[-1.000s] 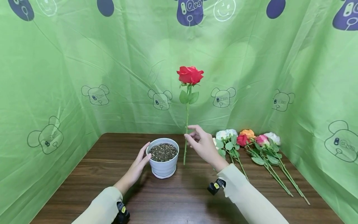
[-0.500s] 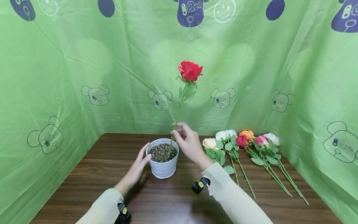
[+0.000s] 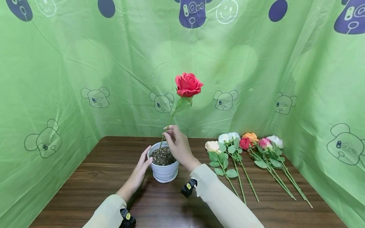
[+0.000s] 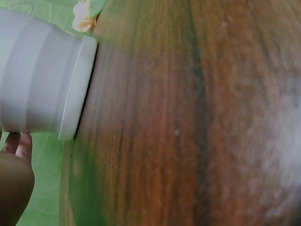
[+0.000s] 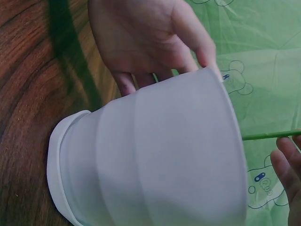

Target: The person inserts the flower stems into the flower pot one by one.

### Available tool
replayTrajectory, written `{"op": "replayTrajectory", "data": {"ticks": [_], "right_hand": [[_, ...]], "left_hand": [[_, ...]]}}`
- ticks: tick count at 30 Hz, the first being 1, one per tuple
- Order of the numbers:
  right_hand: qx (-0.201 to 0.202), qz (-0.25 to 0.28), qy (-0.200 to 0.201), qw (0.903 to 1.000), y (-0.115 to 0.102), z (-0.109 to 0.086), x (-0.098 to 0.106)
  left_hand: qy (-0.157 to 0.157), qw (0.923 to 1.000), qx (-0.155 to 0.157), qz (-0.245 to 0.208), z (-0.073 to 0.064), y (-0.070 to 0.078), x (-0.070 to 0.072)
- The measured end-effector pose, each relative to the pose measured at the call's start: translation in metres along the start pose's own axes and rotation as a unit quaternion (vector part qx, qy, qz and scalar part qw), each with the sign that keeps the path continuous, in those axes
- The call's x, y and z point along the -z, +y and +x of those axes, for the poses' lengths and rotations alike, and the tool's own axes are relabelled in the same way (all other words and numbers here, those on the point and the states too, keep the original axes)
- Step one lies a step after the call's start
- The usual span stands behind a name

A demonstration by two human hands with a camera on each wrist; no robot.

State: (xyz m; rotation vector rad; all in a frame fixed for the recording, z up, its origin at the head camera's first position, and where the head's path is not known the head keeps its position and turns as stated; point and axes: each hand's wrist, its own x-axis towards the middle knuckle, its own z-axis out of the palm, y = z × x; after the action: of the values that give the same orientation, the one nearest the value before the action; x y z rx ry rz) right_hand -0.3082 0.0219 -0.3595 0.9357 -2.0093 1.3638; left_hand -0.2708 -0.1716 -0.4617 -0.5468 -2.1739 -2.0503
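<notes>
On the table [image 3: 159,207] we have: pot [image 3: 165,173]; rose [image 3: 188,85], in it near twelve o'clock; flowers [image 3: 245,143], at pot's three o'clock.

The white flowerpot [image 3: 165,172] is apparently made of smooth, matt plastic and filled with rough soil [image 3: 163,158]. The bench [image 3: 94,177] is finished in glossy wood grain. Creased, slightly shiny cloth is seen in the green curtain [image 3: 128,63], and fabric-like petals on the red rose [image 3: 188,85].
</notes>
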Motion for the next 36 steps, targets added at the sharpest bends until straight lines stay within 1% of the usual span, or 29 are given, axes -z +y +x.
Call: {"op": "replayTrajectory", "data": {"ticks": [5,9,13,18,21,25,28,30,33,36], "right_hand": [[-0.014,-0.039,-0.023,0.9989,0.005,0.002,-0.008],[-0.007,-0.068,-0.035,0.997,0.007,0.003,-0.012],[0.001,-0.081,-0.044,0.9957,0.008,0.005,-0.015],[-0.005,-0.088,-0.073,0.9934,0.011,0.007,-0.021],[-0.016,-0.098,-0.089,0.991,0.015,0.006,-0.024],[-0.009,-0.122,-0.109,0.9865,0.021,0.001,-0.028],[0.0,-0.136,-0.112,0.9844,0.024,-0.002,-0.03],[-0.002,-0.145,-0.103,0.9841,0.024,-0.004,-0.031],[-0.01,-0.157,-0.092,0.9832,0.024,-0.004,-0.032],[-0.022,-0.169,-0.093,0.9809,0.024,-0.003,-0.033]], "left_hand": [[-0.002,1.0,-0.001,-0.004,0.0,0.0,0.0],[-0.004,1.0,-0.001,-0.008,0.0,-0.001,-0.001],[-0.004,1.0,-0.001,-0.006,0.0,0.0,-0.002],[0.001,1.0,0.0,0.0,0.001,-0.001,-0.001],[0.001,1.0,-0.002,0.002,0.001,-0.001,-0.001],[0.0,1.0,-0.003,0.003,0.001,-0.001,-0.001],[-0.001,1.0,-0.001,-0.001,0.001,-0.001,-0.001],[-0.003,1.0,0.0,-0.003,0.001,-0.001,-0.002],[-0.001,1.0,0.0,-0.004,0.001,-0.001,-0.002],[-0.002,1.0,0.001,-0.002,0.001,0.0,-0.001]]}}
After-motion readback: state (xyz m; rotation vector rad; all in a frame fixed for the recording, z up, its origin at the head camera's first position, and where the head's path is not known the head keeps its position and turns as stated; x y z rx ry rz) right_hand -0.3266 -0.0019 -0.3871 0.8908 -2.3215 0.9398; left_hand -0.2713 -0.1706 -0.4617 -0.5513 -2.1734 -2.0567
